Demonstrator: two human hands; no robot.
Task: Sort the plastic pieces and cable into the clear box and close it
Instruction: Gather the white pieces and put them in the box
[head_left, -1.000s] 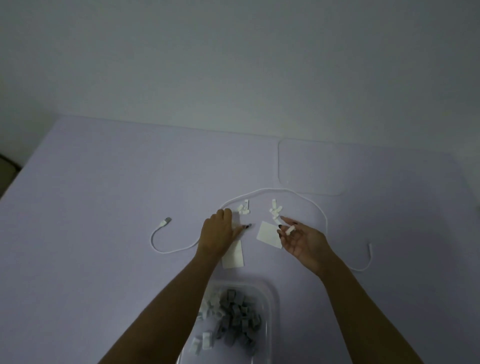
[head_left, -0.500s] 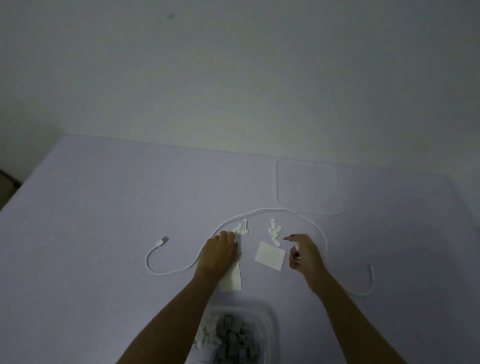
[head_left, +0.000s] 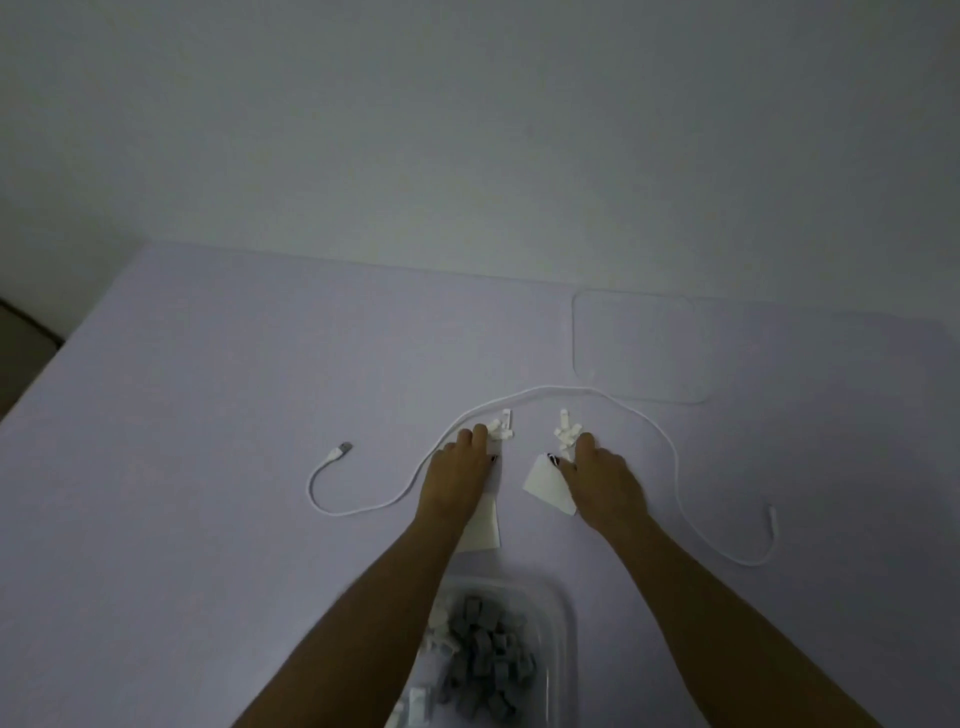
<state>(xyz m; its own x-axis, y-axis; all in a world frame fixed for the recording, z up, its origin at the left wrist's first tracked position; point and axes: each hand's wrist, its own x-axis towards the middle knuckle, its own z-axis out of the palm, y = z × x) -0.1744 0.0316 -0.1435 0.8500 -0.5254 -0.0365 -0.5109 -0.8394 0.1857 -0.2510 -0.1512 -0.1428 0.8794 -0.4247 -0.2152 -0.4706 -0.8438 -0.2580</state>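
Currently, a person is leaning over a pale lilac surface (head_left: 208, 415), both bare arms reaching forward from the bottom of the view. Their left hand (head_left: 460, 475) is lying palm down, fingers bent toward a small cluster of white plastic pieces (head_left: 501, 428) just past the fingertips; whether it is already pinching one cannot be told. It is partly covering a white card (head_left: 485, 527). Their right hand (head_left: 597, 475) is likewise resting palm down, fingers curling toward a second cluster of white pieces (head_left: 565, 434), and its grip is also hidden, while a second white card (head_left: 545, 486) is sticking out from beneath it on the left.

A white cable (head_left: 675, 457) is lying loose in a wide arch around both hands and both clusters, one plug ending at the left, the other at the right. It is not yet in the box.

Closest to the person, between the forearms, the clear box (head_left: 563, 613) is sitting open, already holding many grey pieces (head_left: 488, 654) and a few white ones, probably kept near so each handful has a short trip. Its clear lid (head_left: 641, 345) is lying flat, well apart at the far right, likely set aside to keep the box mouth free.

Judging by this, the sorting seems partly done: two small clusters, the cable and the closing remain.
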